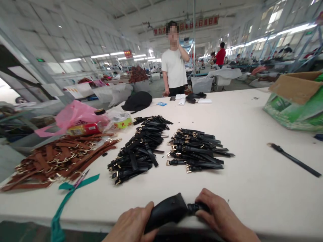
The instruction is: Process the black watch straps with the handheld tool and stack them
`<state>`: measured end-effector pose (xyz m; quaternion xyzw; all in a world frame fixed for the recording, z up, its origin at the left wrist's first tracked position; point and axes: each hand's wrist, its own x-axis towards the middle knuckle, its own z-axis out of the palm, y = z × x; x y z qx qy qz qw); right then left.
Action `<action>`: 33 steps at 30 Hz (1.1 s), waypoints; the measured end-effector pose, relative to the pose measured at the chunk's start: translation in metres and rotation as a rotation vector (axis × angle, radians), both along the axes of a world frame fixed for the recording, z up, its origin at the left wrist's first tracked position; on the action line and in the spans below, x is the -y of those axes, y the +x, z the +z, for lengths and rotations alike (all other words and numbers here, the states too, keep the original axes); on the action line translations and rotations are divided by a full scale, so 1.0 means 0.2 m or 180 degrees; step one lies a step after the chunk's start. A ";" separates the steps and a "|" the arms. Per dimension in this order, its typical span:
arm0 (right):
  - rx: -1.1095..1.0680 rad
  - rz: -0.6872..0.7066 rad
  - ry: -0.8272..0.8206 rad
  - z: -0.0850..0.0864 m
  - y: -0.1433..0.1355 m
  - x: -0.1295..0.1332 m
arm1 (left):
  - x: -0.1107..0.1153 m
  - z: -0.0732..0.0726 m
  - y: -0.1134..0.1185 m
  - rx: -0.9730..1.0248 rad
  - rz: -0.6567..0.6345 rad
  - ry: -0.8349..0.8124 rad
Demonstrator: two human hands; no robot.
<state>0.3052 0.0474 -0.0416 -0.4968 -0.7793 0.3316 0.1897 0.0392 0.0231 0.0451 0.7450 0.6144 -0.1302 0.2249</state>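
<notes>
My left hand (132, 222) grips the lower end of a black leather piece (168, 210) at the near edge of the white table (252, 188). My right hand (218, 213) pinches a small black strap part (195, 207) joined to that piece's upper end. Just beyond my hands lie two piles of black straps with gold buckles, one on the left (140, 149) and one on the right (195, 149).
A heap of brown straps (58, 159) and a teal ribbon (68, 195) lie at the left. A pink bag (73, 116) sits behind them. A single black strap (294, 159) and a cardboard box (297, 99) are at the right. A person in a white shirt (174, 69) stands at the far edge.
</notes>
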 end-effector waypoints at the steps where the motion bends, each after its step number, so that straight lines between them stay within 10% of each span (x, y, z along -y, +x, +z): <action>1: 0.0080 -0.0065 -0.0034 0.00 0.00 0.00 | 0.00 0.01 0.01 0.0015 0.0002 -0.0022; 26: 0.0333 -0.0211 0.0309 -0.08 -0.04 0.06 | -0.01 0.03 0.04 0.0019 -0.0162 0.0075; 33: 0.0513 -0.0194 0.0219 -0.12 -0.06 0.04 | -0.04 -0.14 0.01 0.0225 -0.0055 0.0407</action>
